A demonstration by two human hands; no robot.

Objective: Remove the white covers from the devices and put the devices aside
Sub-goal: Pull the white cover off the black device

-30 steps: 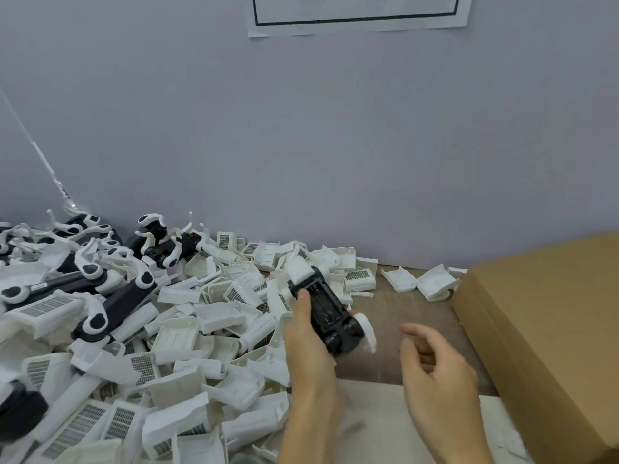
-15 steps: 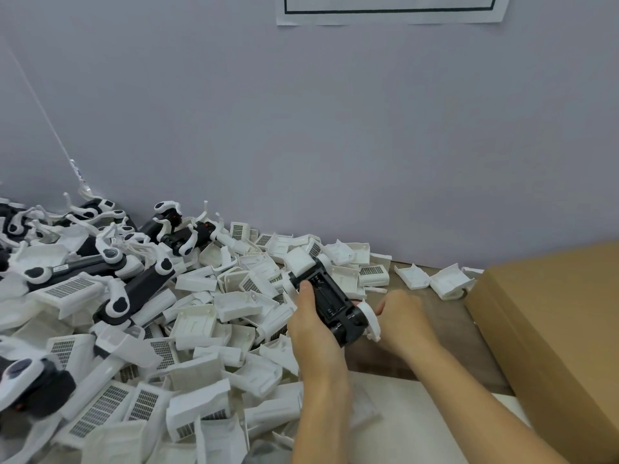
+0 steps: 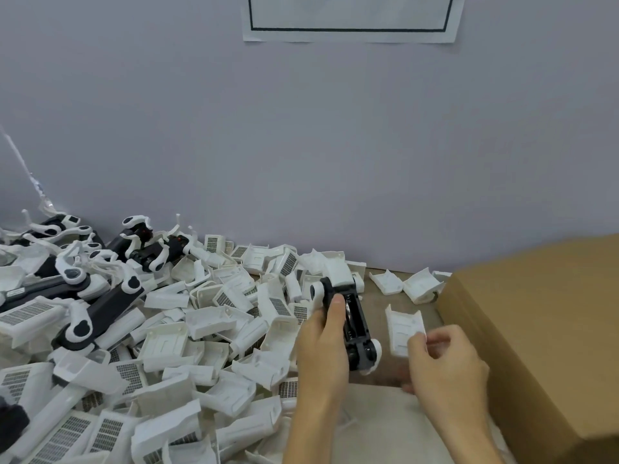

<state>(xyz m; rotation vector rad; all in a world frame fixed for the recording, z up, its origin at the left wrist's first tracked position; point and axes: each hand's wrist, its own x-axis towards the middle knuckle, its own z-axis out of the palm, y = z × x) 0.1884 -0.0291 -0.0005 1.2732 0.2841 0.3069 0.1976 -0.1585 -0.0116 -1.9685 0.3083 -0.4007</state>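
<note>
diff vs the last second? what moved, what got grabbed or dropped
The right hand, free and open a second ago, reached the black device and now pinches a detached white plastic cover, drawn away to the device's right. The left hand grips the device as before. The pile of loose white covers and the brown cardboard box look unchanged.

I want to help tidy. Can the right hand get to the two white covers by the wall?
Probably not yet: the right hand already pinches a white cover. Otherwise bare table leads to the two covers beside the cardboard box.
</note>
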